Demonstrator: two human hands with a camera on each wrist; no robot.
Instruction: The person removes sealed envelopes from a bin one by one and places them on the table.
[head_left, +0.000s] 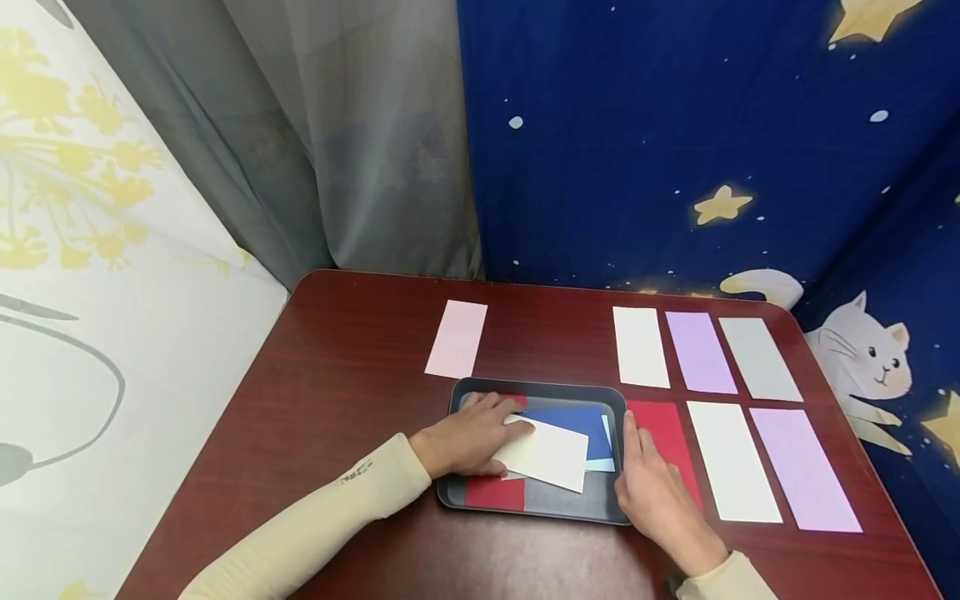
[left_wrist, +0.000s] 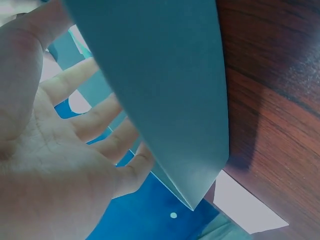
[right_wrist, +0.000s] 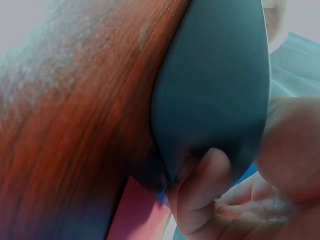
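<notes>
A dark grey tray (head_left: 558, 507) lies on the table with several loose rectangular cards inside. On top is a cream-white card (head_left: 555, 457), overlapping a blue card (head_left: 573, 415); a pale blue card (head_left: 600, 465) shows beneath, and red card (head_left: 495, 495) shows at the left end. My left hand (head_left: 480, 433) reaches over the tray's left side, fingertips resting on the white card. In the left wrist view its fingers (left_wrist: 97, 122) are spread and nearly straight behind the tray wall (left_wrist: 165, 90). At the right end, my right hand (head_left: 656, 492) grips the tray's rim, fingers curled against the outer wall (right_wrist: 210, 85).
Beyond the tray lies a pale pink card (head_left: 456, 338). To the right, two rows of cards: white (head_left: 641, 347), lilac (head_left: 701, 352) and grey (head_left: 761, 358) behind; red (head_left: 663, 433), white (head_left: 735, 461) and lilac (head_left: 806, 468) in front. Curtains (head_left: 637, 150) hang behind the table.
</notes>
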